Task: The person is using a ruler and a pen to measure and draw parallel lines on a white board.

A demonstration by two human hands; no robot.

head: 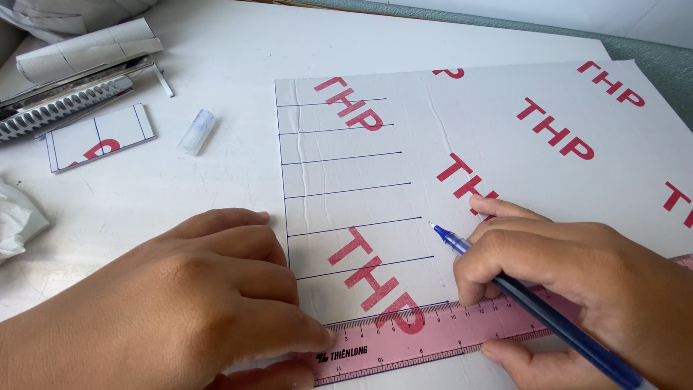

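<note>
Now I see ruler (426, 334) flat across lined cardboard sheet (462, 166), near its bottom edge | left hand (180, 289) fingers pressing ruler's end | right hand (577, 289) curled around blue pen (534, 307), tip above ruler | pen cap (196, 131) beyond, on table (216, 50)

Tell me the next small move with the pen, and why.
Probably bring the pen tip down to the ruler's top edge. The left hand presses the ruler flat across the card, and the right hand holds the pen with its tip lifted above the ruler. Six lines sit above; the one along the ruler looks only faint.
</note>
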